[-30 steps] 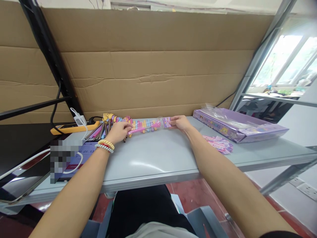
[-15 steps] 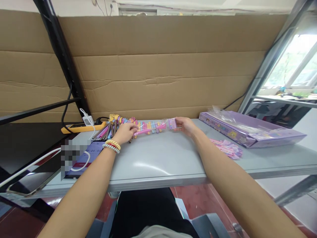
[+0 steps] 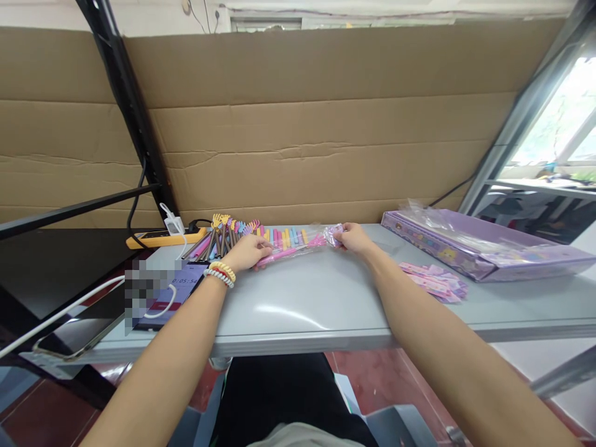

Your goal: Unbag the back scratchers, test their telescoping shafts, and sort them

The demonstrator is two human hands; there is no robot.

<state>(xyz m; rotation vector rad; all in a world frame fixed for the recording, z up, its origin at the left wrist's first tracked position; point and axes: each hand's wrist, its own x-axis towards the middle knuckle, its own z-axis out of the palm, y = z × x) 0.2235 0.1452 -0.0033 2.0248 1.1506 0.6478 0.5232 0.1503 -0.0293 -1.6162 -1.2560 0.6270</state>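
A pink pen-like stick (image 3: 289, 252) lies slanted inside a clear plastic bag (image 3: 308, 246), just above the desk. My left hand (image 3: 251, 251) is closed on its left end. My right hand (image 3: 354, 238) pinches the bag's crumpled, purple-printed end (image 3: 333, 234). Behind the bag, a row of pink, yellow and blue sticks (image 3: 280, 238) lies on the desk, partly hidden by the bag and my left hand. Left of them is a bunch of similar sticks (image 3: 222, 234) with colourful shaped tops. Beside my right forearm sits a pile of pink printed strips (image 3: 435, 282).
A purple printed box (image 3: 493, 248) with clear plastic on it stands at the right of the grey desk (image 3: 298, 298). At the left are a phone (image 3: 174, 292) with a white cable, another dark device (image 3: 79, 332) and a yellow power strip (image 3: 153, 239). Cardboard (image 3: 316, 136) rises behind.
The view has shifted slightly, moving things rightward in it. The bag's printed end is now crumpled in my right hand, where it was flat before. My left hand stays on the stick's left end.
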